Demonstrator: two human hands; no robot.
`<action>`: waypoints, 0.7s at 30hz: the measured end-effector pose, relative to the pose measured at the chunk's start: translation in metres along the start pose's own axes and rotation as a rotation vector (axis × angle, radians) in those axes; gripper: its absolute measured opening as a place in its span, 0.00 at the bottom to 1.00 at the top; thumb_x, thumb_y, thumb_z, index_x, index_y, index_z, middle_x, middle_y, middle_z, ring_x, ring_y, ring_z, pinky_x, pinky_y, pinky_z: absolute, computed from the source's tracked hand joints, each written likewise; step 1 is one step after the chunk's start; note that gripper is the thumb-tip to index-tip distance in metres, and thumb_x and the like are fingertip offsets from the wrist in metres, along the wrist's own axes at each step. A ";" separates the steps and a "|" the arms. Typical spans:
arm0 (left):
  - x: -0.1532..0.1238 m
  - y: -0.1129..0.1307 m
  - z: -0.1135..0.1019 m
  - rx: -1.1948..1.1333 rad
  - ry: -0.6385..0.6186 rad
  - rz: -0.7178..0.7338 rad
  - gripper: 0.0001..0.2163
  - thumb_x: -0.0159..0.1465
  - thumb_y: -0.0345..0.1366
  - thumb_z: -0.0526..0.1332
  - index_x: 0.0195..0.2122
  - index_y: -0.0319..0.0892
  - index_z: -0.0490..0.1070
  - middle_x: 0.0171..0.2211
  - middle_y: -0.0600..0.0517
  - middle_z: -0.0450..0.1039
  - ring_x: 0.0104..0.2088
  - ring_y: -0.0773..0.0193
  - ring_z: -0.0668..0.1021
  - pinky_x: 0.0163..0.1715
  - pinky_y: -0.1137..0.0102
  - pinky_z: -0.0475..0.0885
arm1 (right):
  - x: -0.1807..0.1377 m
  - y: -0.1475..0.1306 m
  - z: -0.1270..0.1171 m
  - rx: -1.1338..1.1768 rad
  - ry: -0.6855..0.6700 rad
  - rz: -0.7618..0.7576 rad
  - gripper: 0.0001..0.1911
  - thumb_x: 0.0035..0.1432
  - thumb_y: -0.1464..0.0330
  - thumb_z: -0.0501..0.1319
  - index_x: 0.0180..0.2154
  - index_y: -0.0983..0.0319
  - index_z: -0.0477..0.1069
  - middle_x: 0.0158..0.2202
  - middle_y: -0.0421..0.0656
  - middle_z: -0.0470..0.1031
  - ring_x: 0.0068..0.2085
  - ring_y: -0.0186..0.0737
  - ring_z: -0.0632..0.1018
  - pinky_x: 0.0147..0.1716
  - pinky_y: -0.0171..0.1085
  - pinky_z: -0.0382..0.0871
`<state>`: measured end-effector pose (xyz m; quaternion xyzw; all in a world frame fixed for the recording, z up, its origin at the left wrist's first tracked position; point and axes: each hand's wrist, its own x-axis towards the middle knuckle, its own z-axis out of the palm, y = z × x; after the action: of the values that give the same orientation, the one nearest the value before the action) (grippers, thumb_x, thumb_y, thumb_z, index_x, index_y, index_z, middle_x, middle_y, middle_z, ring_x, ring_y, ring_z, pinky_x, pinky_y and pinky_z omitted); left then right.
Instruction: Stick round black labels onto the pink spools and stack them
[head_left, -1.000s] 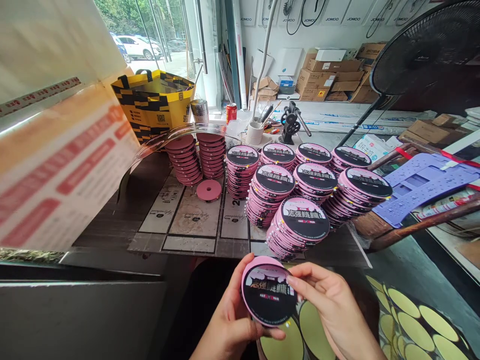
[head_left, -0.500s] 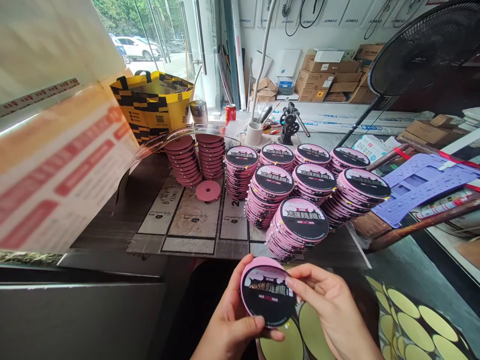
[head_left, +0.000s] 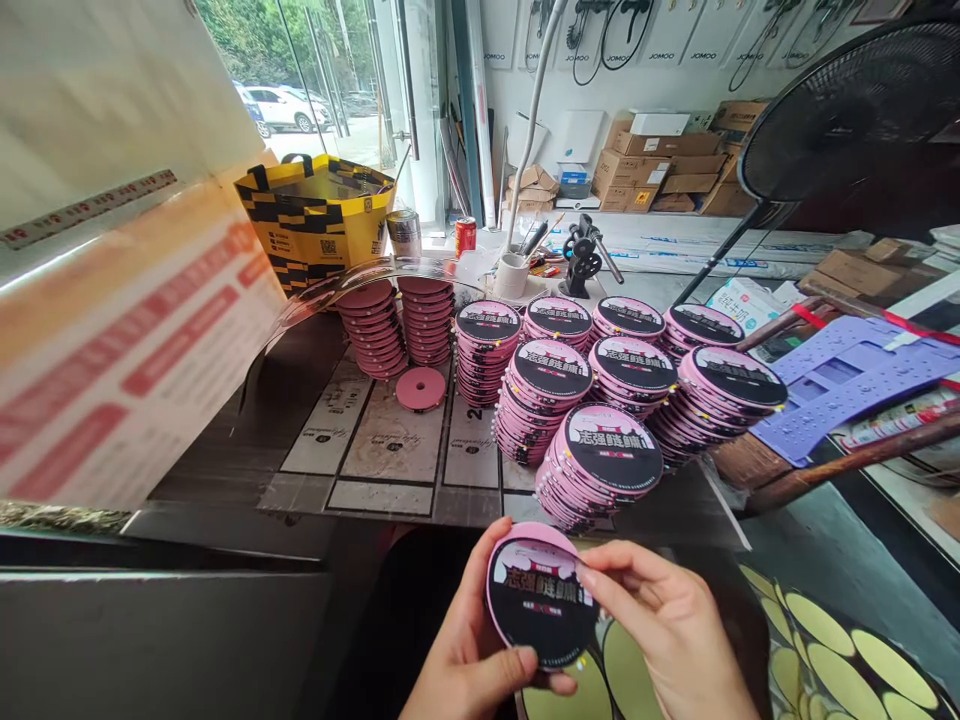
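Observation:
My left hand grips a round pink spool disc from its left side, thumb across the lower front and fingers behind. A black-and-pink round label with white lettering covers most of its face, leaving a pink crescent at the top. At the label's upper right edge, the thumb and forefinger of my right hand are pinched on it. Whether the label is fully stuck down, I cannot tell. Beyond my hands, stacks of labelled discs stand on the table. One bare pink disc lies flat before two stacks of unlabelled discs.
Yellow-green round pieces lie below my hands, with more sheets at lower right. A printed sheet hangs at left. A yellow-black bag, red can, black winder and fan stand farther back.
The view has shifted slightly, so the scene sits a little lower and to the right. Both hands keep their hold on the disc and label, with little visible movement.

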<state>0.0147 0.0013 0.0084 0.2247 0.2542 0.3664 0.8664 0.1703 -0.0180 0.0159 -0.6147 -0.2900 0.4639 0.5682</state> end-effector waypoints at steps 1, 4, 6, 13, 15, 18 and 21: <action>0.000 0.000 0.000 0.004 0.004 0.001 0.32 0.50 0.27 0.67 0.54 0.58 0.61 0.51 0.50 0.68 0.41 0.57 0.76 0.34 0.65 0.76 | -0.001 -0.002 0.002 -0.006 0.022 -0.004 0.08 0.41 0.63 0.69 0.23 0.61 0.76 0.22 0.42 0.76 0.24 0.36 0.74 0.24 0.30 0.69; -0.001 0.001 0.001 0.008 0.007 0.003 0.31 0.51 0.27 0.67 0.54 0.60 0.62 0.51 0.51 0.69 0.40 0.58 0.76 0.34 0.64 0.75 | -0.003 -0.008 0.006 -0.030 0.053 -0.030 0.08 0.40 0.64 0.69 0.22 0.61 0.76 0.22 0.41 0.76 0.24 0.36 0.74 0.24 0.30 0.69; -0.001 0.001 0.002 0.008 0.011 0.010 0.31 0.51 0.28 0.67 0.53 0.60 0.62 0.50 0.51 0.69 0.39 0.58 0.76 0.34 0.64 0.75 | -0.002 -0.009 0.005 -0.057 0.058 -0.065 0.07 0.40 0.64 0.68 0.22 0.61 0.76 0.22 0.41 0.76 0.24 0.36 0.75 0.25 0.30 0.70; -0.002 -0.003 0.006 0.056 0.063 0.071 0.31 0.51 0.30 0.67 0.54 0.60 0.62 0.51 0.49 0.67 0.35 0.62 0.76 0.34 0.66 0.73 | 0.005 -0.001 -0.003 -0.214 -0.043 -0.162 0.07 0.44 0.64 0.66 0.24 0.61 0.76 0.23 0.45 0.78 0.25 0.43 0.78 0.26 0.35 0.73; -0.001 -0.006 0.004 0.105 0.076 0.118 0.29 0.52 0.32 0.67 0.54 0.59 0.62 0.52 0.49 0.67 0.36 0.60 0.76 0.32 0.66 0.73 | 0.004 0.001 -0.002 -0.258 -0.036 -0.186 0.07 0.46 0.64 0.65 0.24 0.61 0.76 0.23 0.44 0.78 0.25 0.43 0.77 0.25 0.34 0.73; 0.002 -0.013 -0.004 0.243 0.117 0.223 0.27 0.52 0.32 0.66 0.53 0.53 0.65 0.54 0.48 0.66 0.42 0.51 0.75 0.35 0.65 0.73 | 0.003 0.000 -0.001 -0.424 -0.008 -0.286 0.06 0.48 0.64 0.63 0.24 0.59 0.75 0.23 0.43 0.77 0.23 0.41 0.77 0.24 0.33 0.71; 0.005 -0.017 -0.011 0.353 0.201 0.332 0.23 0.51 0.30 0.66 0.49 0.46 0.70 0.54 0.47 0.67 0.54 0.45 0.66 0.48 0.64 0.67 | 0.004 -0.002 -0.003 -0.664 0.011 -0.383 0.08 0.51 0.64 0.60 0.33 0.57 0.76 0.23 0.41 0.77 0.23 0.40 0.77 0.23 0.33 0.69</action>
<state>0.0194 -0.0036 -0.0109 0.3733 0.3585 0.4741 0.7123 0.1752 -0.0151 0.0164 -0.7026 -0.5309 0.2268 0.4159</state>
